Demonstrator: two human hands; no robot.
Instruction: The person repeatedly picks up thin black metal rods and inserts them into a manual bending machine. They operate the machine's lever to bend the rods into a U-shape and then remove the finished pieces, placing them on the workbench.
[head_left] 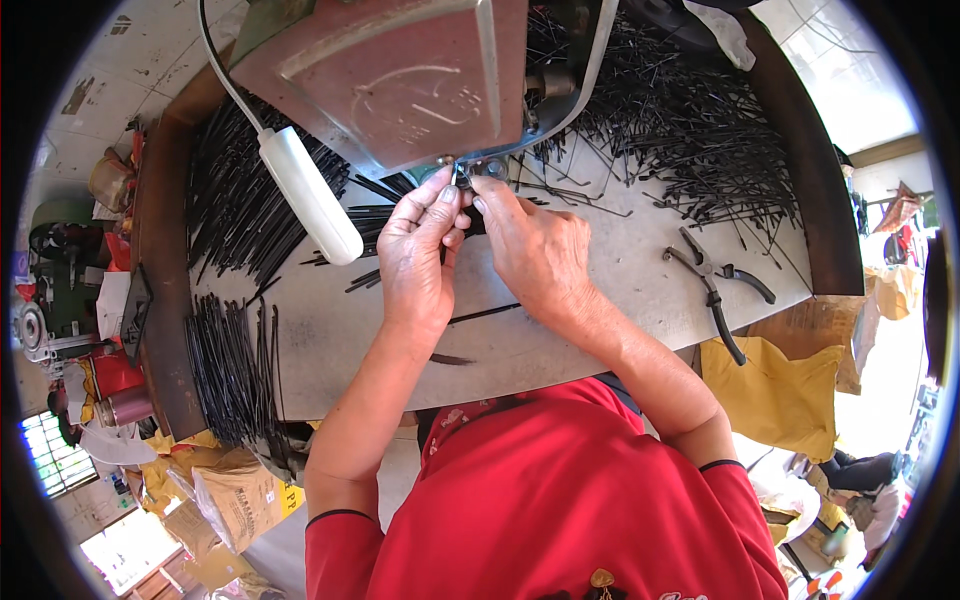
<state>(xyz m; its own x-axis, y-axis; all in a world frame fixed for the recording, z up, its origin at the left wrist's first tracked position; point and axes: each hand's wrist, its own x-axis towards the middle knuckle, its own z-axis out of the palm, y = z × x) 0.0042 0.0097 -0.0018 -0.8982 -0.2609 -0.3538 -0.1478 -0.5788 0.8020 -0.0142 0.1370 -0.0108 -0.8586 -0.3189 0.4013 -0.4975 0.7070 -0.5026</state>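
Both my hands are raised close together under the front of a red-brown machine head (400,95), at its small metal working end. My left hand (422,250) is closed, thumb and forefinger pinched at the tip. Close beside it, my right hand (540,245) is closed too, its fingers curled toward the same spot. What the fingertips hold is too small and covered to make out. Dark thin pieces show behind and between the hands. Below them, a single thin black rod (485,314) lies on the pale metal tabletop (330,350).
Black rods lie in a large left pile (255,200), a lower-left stack (230,365) and a tangled right heap (690,140). A white lamp (312,195) hangs left of my hands. Open pliers (712,272) lie at right. A raised brown rim (162,270) borders the table.
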